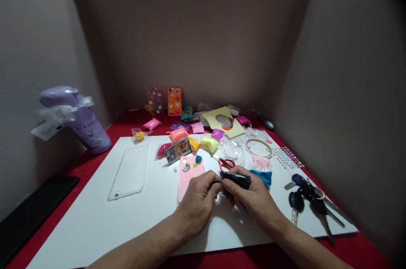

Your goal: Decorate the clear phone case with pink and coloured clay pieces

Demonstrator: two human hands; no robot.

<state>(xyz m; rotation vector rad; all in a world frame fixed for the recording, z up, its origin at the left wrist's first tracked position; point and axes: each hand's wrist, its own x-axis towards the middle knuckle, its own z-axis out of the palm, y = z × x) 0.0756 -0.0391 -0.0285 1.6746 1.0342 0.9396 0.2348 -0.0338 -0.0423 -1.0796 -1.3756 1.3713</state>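
A small black packet (236,179) with a shiny wrapper is held above the white board (95,222). My right hand (250,193) is closed round its body. My left hand (201,197) pinches its left end, thumb and forefinger pressed together. Just behind my left hand lies a pink phone case (187,180), partly covered by it, bearing a small cupcake, yellow squiggles and a teal piece. Red-handled scissors (226,164) lie behind the packet. Teal material (264,177) shows beyond my right hand.
On the left are a clear phone case (130,171) and a purple bottle (85,123). Colourful clay packets (179,134), a tape ring (259,148) and a yellow card (222,119) lie behind. Keys (296,201) sit at right near sticker gems (287,158). Two decorated cases (174,102) stand at the back.
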